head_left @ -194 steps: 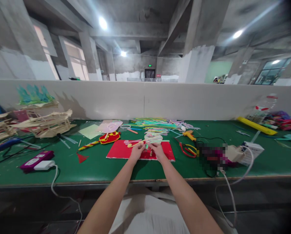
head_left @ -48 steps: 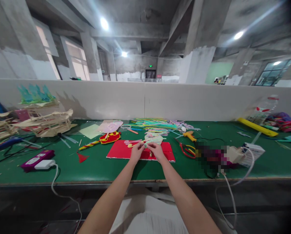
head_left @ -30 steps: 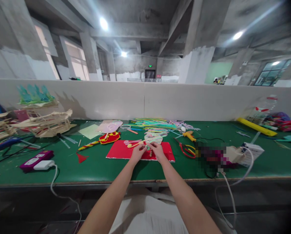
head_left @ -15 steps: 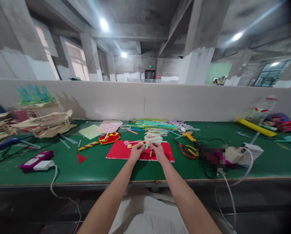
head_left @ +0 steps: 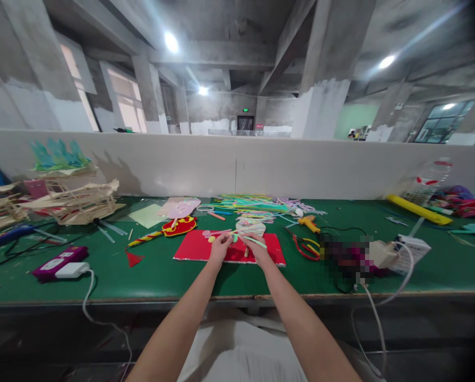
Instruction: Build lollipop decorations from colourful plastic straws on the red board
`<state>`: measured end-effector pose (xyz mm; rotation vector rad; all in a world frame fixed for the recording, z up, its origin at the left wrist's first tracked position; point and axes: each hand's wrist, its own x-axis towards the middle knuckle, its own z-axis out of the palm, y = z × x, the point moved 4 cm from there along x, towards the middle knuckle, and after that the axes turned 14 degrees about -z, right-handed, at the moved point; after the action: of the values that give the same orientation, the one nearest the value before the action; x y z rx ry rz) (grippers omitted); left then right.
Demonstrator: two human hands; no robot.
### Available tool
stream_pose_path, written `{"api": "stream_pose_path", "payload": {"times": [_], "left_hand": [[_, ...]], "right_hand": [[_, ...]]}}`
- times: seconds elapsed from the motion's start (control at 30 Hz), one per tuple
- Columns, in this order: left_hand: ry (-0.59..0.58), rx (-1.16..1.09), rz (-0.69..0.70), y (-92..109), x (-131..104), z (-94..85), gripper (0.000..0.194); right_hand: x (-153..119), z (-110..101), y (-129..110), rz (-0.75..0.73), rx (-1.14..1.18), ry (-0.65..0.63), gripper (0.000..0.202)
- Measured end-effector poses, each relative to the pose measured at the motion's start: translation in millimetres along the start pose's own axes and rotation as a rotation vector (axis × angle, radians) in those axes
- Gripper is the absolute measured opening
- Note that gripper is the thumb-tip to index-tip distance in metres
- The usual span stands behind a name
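Pinching a pale-green strip [head_left: 255, 242] between them, the hands [head_left: 219, 249] [head_left: 260, 251] sit close together over the red board [head_left: 193, 248].

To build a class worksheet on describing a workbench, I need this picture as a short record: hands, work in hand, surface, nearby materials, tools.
Left hand: fingertips at the small green piece
Right hand: fingertips close by; exact grip unclear
Work in hand: small green piece, with a pale green strip reaching across the right hand
Surface: red board on a green table
Materials: heap of coloured strips, behind the board
Tools: red-and-yellow-handled tool, right of the board
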<state>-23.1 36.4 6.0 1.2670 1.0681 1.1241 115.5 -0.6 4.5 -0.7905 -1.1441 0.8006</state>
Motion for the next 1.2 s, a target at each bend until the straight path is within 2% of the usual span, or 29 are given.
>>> {"api": "stream_pose_path", "payload": {"times": [0.2,0.43,0.7,1.03,1.2], "left_hand": [[-0.012,0.059,0.018,-2,1,1.5,0.027],[-0.163,0.142,0.054,0,-2,12.8,0.028],[-0.354,0.223,0.044,-3,-6,22.8,0.029],[-0.305,0.29,0.057,-1,-8,20.8,0.034],[-0.194,0.265,0.045,-3,-3,15.1,0.032]], "right_hand": [[2,-2,5,0.006,-0.014,-0.002,0.031],[9,-11,14,-0.049,-0.026,0.117,0.028],[5,-5,15,0.029,0.062,-0.009,0.029],[7,-3,10,-0.015,-0.002,0.008,0.028],[4,-2,10,0.038,0.035,-0.007,0.031]]}}
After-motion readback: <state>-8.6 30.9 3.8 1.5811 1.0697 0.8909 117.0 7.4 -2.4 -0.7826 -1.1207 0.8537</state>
